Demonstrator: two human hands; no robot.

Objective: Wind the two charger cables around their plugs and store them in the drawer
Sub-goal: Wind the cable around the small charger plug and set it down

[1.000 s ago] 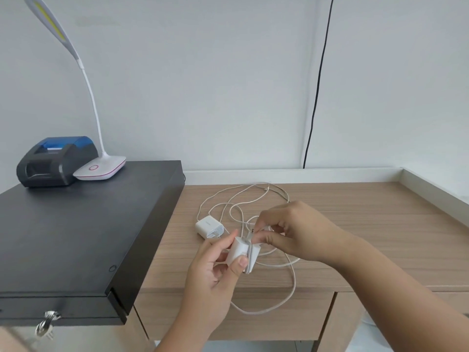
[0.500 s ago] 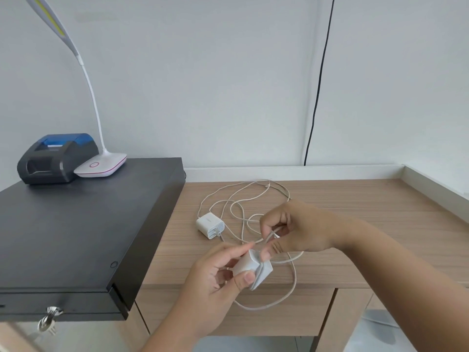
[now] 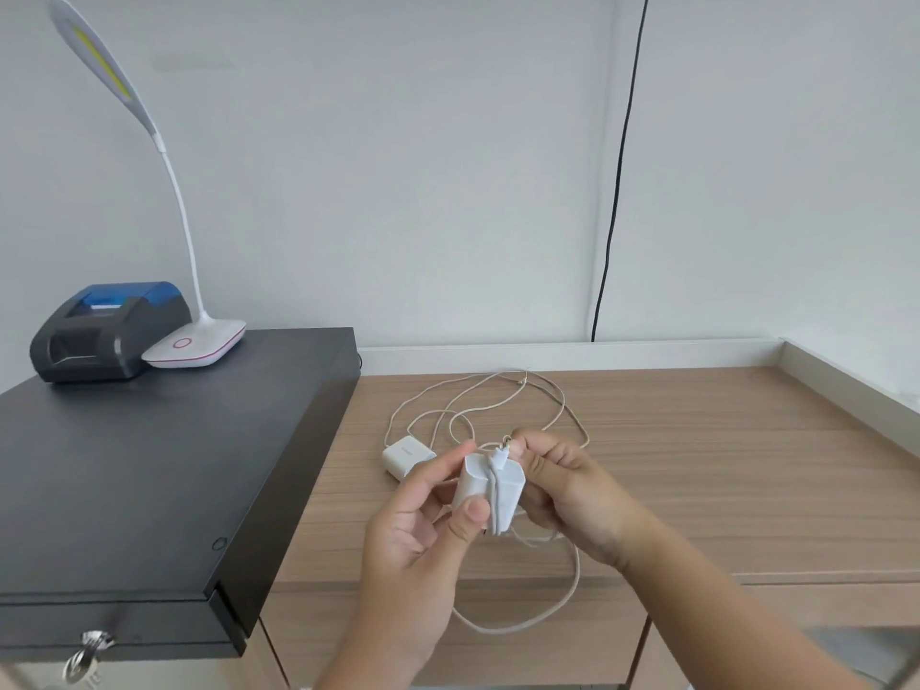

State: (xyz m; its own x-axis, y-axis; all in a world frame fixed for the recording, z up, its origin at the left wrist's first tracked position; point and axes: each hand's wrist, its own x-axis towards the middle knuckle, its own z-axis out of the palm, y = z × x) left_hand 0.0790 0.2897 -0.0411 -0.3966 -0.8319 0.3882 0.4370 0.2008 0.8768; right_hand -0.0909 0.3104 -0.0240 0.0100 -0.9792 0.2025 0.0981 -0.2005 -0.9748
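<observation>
A: Charger plug (image 3: 490, 493), white and blocky, sits up in the air between both hands, just above the near edge of the wooden worktop (image 3: 697, 470).

B: Who has it?

A: The left hand (image 3: 415, 545) does. Its grip is closed on the plug, thumb across the lower front face and fingers behind the far side. A turn of white cable (image 3: 527, 625) runs down the plug's front face, top to bottom.

B: And the right hand?

A: The right hand (image 3: 572, 495) is curled just beside the plug's right side, its grip pinched shut on the cable right at the top of the plug, where the small connector end stands up. The rest of that cable drops below the hands and hangs in a loop over the worktop's front edge.

B: The other charger?

A: The second plug (image 3: 405, 453) lies flat on the worktop, just beyond the left hand's fingertips and near the black cash drawer (image 3: 149, 465). Its cable (image 3: 498, 390) is loose, spread in several overlapping loops toward the back wall, and the two cables cross so I cannot tell every strand apart.

B: The drawer itself?

A: Shut, with a key (image 3: 87, 657) hanging in the lock on its front. On its top, at the far left, stand a small dark printer (image 3: 107, 331) and a white desk lamp (image 3: 196, 343), the lamp's base touching the printer's side.
</observation>
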